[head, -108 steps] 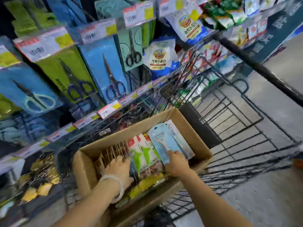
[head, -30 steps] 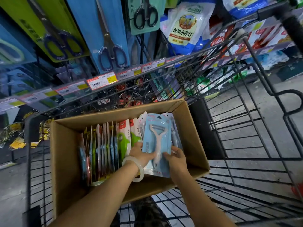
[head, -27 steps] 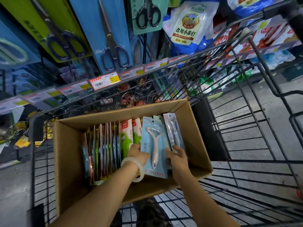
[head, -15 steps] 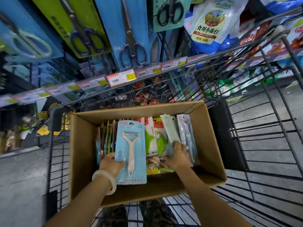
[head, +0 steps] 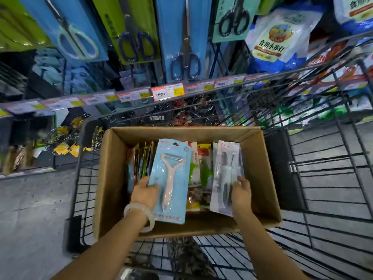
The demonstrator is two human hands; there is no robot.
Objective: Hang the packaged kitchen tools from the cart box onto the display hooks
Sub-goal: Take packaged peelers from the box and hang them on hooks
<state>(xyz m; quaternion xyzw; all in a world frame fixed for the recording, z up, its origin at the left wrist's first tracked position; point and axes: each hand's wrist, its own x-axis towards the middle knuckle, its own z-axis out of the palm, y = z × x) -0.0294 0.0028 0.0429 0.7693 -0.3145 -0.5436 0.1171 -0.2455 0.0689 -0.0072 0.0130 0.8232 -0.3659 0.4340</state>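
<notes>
Currently both hands are loaded over the cardboard box (head: 113, 178), which sits in the wire cart (head: 323, 178). The left hand (head: 144, 194) grips the lower left edge of a light blue peeler card (head: 171, 178), thumb on its face. The right hand (head: 241, 194) pinches the right edge of a clear pack (head: 225, 174) holding dark utensils.

Procedure, as judged: lift each pack clear of the upright packs (head: 141, 158) remaining in the box, keep it vertical, then present the hang hole at the top of the card to a free hook. No free hook can be made out; the scissor cards (head: 185, 37) above already hang behind the price rail (head: 167, 92).

Both packs stand just above the box, tops pointing toward the display, between the hands and the rail.
</notes>
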